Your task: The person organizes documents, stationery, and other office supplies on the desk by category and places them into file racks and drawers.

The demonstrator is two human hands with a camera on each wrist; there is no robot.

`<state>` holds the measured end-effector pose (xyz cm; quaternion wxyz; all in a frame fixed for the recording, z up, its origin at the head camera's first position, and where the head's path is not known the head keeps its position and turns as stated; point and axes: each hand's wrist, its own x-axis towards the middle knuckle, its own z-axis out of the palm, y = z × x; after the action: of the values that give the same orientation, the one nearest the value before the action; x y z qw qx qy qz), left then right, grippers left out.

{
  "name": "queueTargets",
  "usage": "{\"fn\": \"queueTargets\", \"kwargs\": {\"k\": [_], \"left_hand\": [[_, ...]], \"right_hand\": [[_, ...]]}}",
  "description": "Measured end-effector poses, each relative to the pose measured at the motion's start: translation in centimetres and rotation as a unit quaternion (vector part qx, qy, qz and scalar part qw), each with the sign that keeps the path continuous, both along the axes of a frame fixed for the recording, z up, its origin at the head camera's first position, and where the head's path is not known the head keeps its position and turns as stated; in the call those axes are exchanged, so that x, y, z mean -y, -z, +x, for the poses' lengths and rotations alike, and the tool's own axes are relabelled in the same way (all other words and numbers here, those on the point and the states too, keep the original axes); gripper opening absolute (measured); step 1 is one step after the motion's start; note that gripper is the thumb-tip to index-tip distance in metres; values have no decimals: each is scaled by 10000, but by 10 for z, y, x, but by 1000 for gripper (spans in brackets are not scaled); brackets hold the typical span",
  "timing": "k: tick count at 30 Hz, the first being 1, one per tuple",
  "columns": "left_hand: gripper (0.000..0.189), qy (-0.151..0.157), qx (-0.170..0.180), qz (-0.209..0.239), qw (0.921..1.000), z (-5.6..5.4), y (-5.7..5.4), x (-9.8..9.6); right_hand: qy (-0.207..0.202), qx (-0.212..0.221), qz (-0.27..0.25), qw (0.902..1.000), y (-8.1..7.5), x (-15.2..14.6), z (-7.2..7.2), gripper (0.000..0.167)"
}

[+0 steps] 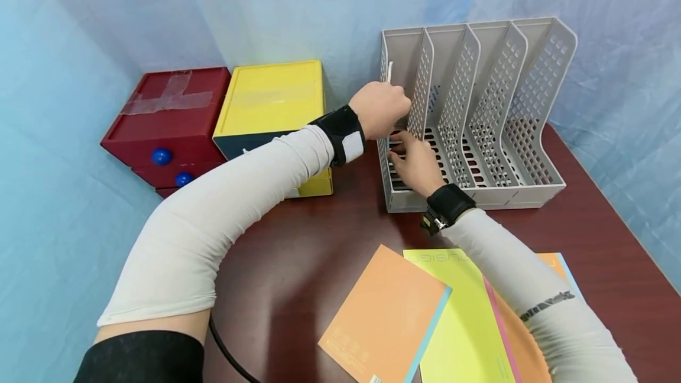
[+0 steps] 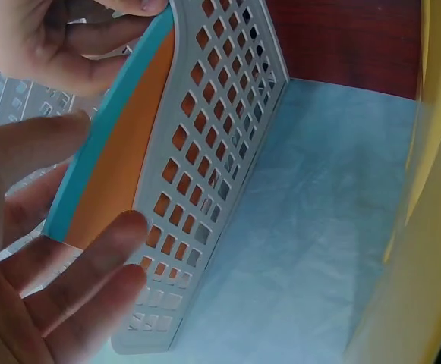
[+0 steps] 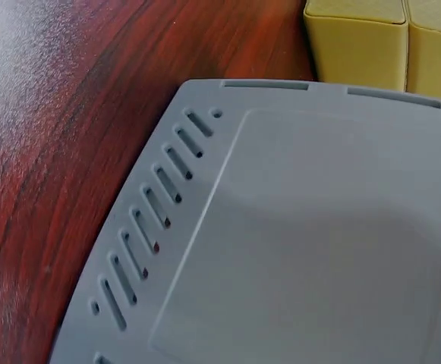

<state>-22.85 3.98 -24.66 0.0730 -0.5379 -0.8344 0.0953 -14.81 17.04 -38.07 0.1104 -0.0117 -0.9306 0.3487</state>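
Note:
An orange notebook with a teal spine [image 2: 121, 144] stands in the leftmost slot of the grey file rack [image 1: 476, 198], against its perforated side wall. My left hand [image 1: 380, 108] grips the notebook near its upper part, with fingers on both sides of the spine in the left wrist view. Lower down, at the slot's front, my right hand [image 1: 417, 164] pinches the same notebook by its spine edge. From the head, both hands hide most of it; a pale strip shows above my left hand. The right wrist view shows the rack's slotted grey panel [image 3: 319, 227] but not the hand.
A dark red drawer box [image 1: 170, 117] with blue knobs and a yellow box [image 1: 276, 93] stand left of the rack. On the table [image 1: 255, 276] in front lie an orange notebook [image 1: 385, 318], a yellow-green one [image 1: 457, 318] and more orange ones, partly under my right forearm.

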Motion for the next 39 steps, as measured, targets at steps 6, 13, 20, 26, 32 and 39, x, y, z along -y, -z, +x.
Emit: {"fn": "queueTargets", "kwargs": {"k": [6, 13, 20, 26, 32, 39], "left_hand": [[15, -7, -14, -26, 10000, -9, 0, -3], [22, -4, -30, 4, 10000, -16, -4, -4], [26, 119, -72, -129, 9998, -16, -5, -5], [25, 229, -77, -159, 9996, -14, 1, -5], [26, 161, -93, -113, 9998, -19, -1, -2], [44, 49, -350, 12, 9994, -15, -7, 2]], "right_hand": [[-62, 13, 167, 9998, -9, -14, 11, 38], [-169, -9, 242, 9996, -16, -18, 18, 26], [-185, 9, 160, 9997, -20, -11, 12, 34], [-251, 268, -202, 9991, -18, -3, 2, 47], [-256, 199, -163, 9993, -26, -2, 1, 50], [-350, -381, 56, 9986, -43, -10, 40, 32]]}}
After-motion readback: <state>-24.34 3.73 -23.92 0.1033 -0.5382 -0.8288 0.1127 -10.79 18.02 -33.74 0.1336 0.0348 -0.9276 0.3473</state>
